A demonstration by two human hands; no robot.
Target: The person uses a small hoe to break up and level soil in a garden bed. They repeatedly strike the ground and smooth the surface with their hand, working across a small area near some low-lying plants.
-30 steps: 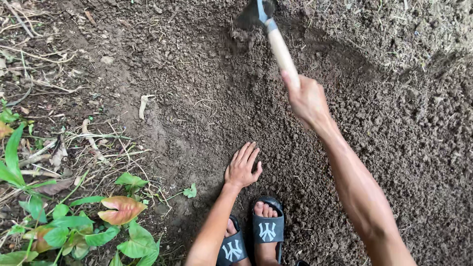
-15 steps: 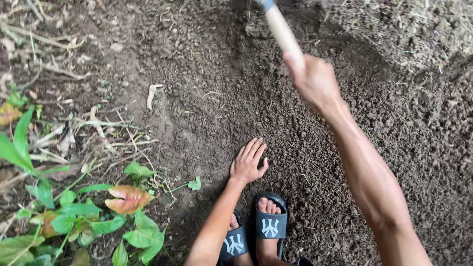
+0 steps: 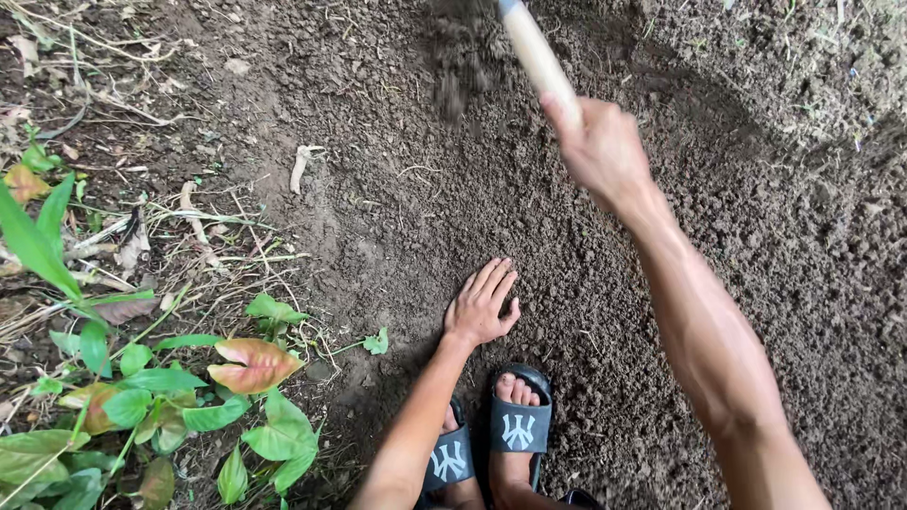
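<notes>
My right hand [image 3: 600,146] is closed around the pale wooden handle [image 3: 536,55] of a digging tool whose head is out of view above the top edge. Loose soil [image 3: 453,71] falls in a blur just left of the handle. My left hand [image 3: 482,304] rests flat on the dark tilled earth with its fingers spread and holds nothing. It lies just ahead of my two feet in black slide sandals [image 3: 518,425].
Dark crumbly soil [image 3: 775,236] covers the middle and right. Green leafy plants [image 3: 161,387] with one reddish leaf [image 3: 253,364] grow at the lower left. Dry twigs and dead leaves [image 3: 142,227] lie along the left side.
My right hand has lifted the tool upward, so its metal head has left the view and soil now drops from it. The view has shifted slightly. My left hand stays planted.
</notes>
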